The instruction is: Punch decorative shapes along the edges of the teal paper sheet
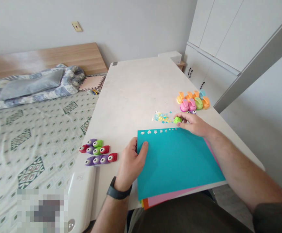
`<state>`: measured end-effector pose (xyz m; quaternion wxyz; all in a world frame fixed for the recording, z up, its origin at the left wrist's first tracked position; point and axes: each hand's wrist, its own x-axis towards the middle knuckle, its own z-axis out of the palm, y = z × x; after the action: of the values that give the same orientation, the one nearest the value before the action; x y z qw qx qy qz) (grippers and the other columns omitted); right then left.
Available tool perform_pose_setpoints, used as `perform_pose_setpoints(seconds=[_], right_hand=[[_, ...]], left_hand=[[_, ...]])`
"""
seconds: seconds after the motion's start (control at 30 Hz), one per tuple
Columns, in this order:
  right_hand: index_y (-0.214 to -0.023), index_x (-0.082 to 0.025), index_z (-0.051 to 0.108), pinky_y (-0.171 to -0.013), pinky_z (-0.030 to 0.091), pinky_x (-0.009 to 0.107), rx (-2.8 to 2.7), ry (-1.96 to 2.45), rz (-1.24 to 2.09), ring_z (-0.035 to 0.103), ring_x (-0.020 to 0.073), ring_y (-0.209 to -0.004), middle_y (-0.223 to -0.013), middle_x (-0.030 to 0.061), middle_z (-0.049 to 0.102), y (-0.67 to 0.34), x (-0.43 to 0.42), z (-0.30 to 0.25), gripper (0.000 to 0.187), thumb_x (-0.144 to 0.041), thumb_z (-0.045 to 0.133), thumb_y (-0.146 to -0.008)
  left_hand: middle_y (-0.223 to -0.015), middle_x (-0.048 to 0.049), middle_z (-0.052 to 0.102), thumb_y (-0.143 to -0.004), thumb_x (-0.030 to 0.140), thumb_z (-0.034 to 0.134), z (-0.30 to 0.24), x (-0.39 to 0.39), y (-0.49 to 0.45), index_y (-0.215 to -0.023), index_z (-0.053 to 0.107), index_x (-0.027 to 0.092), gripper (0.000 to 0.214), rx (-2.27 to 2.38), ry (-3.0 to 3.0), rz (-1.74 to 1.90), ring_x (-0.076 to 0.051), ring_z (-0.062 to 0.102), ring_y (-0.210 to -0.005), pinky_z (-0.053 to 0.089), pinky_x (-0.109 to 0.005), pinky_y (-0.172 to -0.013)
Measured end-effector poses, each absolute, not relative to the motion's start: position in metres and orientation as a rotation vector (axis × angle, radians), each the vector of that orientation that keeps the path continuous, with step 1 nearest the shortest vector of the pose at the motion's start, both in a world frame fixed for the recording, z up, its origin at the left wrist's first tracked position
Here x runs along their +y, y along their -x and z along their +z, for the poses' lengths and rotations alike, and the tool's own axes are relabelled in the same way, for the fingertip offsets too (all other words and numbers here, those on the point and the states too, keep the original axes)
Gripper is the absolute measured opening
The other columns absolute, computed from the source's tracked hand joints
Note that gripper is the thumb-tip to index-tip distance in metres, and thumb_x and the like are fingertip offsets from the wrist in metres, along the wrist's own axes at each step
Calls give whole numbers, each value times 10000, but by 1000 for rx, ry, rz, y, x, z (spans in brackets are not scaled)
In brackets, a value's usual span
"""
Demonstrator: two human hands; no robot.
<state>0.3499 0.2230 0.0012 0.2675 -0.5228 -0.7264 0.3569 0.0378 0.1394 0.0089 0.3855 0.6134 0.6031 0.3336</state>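
A teal sheet of paper (179,158) lies before me, a row of small punched shapes along its far edge. My left hand (134,158) grips its left edge, thumb on top and fingers underneath. With my right hand (189,122) I hold a small green craft punch (177,120) between thumb and fingers, just beyond the far edge of the paper. A scatter of yellow and blue paper cutouts (162,117) lies to the left of the punch. Beneath the teal sheet, pink paper (170,196) and other colours stick out.
Several purple, green and red punches (97,151) stand at the table's left. Larger orange, pink and green punches (191,101) are grouped at the right, with a few small ones partly hidden behind my right hand. A bed (46,129) adjoins the white table (136,87) on the left.
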Motion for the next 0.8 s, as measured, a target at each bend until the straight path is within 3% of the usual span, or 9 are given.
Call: perform_pose_setpoints(seconds=[0.23, 0.53, 0.8], right_hand=[[-1266, -211, 636, -834, 525, 364, -1694, 1282, 1175, 675, 256, -1042, -1174, 95, 732, -342, 224, -3, 455, -540, 633, -951], [-1233, -205, 673, -814, 505, 346, -1556, 1334, 1232, 696, 259, -1074, -1143, 107, 754, -336, 223, -3, 495, -614, 574, -971], [-1217, -208, 723, -831, 528, 363, -1568, 1355, 1225, 669, 256, -1025, -1130, 86, 752, -331, 223, -5, 500, -608, 650, -926]], left_hand=[[-769, 9, 647, -983, 472, 571, 8, 140, -38, -965, 639, 196, 285, 1539, -1568, 860, -139, 526, -645, 365, -249, -574], [-765, 10, 645, -988, 465, 563, 9, 139, -38, -953, 636, 201, 277, 1533, -1572, 859, -139, 531, -653, 356, -253, -575], [-751, 13, 632, -985, 456, 558, 10, 139, -39, -931, 624, 208, 263, 1529, -1569, 858, -143, 527, -653, 341, -263, -571]])
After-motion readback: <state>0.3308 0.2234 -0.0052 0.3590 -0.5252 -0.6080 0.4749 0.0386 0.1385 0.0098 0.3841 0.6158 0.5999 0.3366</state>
